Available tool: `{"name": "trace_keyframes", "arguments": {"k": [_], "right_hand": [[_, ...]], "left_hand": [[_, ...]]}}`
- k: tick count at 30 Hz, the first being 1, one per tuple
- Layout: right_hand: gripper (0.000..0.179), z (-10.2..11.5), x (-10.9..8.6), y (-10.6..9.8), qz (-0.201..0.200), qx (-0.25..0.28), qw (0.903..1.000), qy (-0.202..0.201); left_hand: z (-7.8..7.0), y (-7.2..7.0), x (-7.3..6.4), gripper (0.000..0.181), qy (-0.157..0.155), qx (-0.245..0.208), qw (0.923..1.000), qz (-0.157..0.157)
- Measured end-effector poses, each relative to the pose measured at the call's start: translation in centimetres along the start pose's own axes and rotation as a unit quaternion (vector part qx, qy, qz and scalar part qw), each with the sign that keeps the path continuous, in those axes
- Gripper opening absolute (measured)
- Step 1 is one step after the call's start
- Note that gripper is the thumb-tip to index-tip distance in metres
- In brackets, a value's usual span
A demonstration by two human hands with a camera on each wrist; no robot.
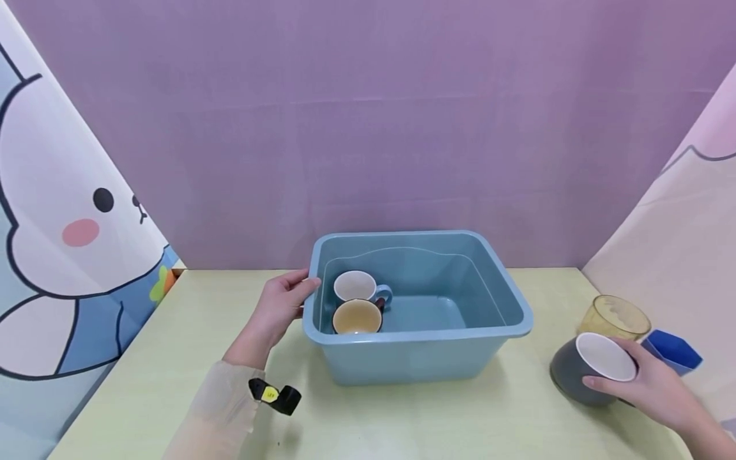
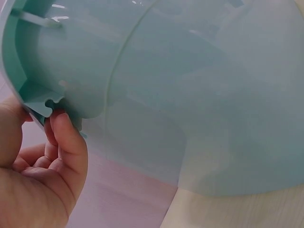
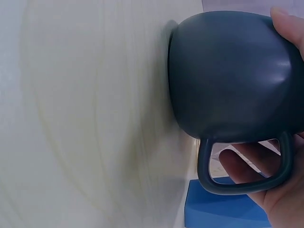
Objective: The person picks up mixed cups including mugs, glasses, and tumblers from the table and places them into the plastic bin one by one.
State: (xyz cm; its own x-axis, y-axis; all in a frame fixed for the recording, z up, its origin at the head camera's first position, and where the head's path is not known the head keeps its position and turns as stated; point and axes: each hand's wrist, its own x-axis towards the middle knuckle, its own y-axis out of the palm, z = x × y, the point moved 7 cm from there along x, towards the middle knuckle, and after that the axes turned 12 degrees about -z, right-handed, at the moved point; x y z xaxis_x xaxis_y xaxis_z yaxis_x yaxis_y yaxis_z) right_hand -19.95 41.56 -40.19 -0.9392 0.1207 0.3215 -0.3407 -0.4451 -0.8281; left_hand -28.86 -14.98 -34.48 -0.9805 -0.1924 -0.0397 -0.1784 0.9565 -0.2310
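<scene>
A blue plastic tub (image 1: 411, 361) stands mid-table. My left hand (image 1: 275, 308) pinches its left rim, thumb on top; the left wrist view shows those fingers (image 2: 69, 137) at the rim's ribbed underside. Inside the tub's left end, a mug with a white interior and a blue handle (image 1: 354, 285) sits behind a cream-lined mug (image 1: 357, 317) with a dark handle. Far to the right, my right hand (image 1: 655, 386) grips a dark grey mug (image 1: 577, 374) with a white interior near its rim. Its handle (image 3: 237, 189) is free of the fingers. Whether its base touches the table I cannot tell.
Behind the grey mug stands a clear yellow glass (image 1: 623, 316), with a blue angular cup (image 1: 673, 351) to its right. A purple cloth (image 1: 397, 128) hangs behind the table (image 1: 213, 300). Printed cloths hang at the left (image 1: 69, 160) and right (image 1: 678, 255).
</scene>
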Motion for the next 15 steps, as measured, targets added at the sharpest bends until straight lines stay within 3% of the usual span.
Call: {"name": "trace_keyframes", "arguments": {"k": [15], "right_hand": [[0.079,1.5,0.0,-0.9,-0.043,0.005,0.9989,-0.018]], "left_hand": [[-0.1,0.1,-0.2,0.046,0.000,0.001,1.0000,-0.002]]}}
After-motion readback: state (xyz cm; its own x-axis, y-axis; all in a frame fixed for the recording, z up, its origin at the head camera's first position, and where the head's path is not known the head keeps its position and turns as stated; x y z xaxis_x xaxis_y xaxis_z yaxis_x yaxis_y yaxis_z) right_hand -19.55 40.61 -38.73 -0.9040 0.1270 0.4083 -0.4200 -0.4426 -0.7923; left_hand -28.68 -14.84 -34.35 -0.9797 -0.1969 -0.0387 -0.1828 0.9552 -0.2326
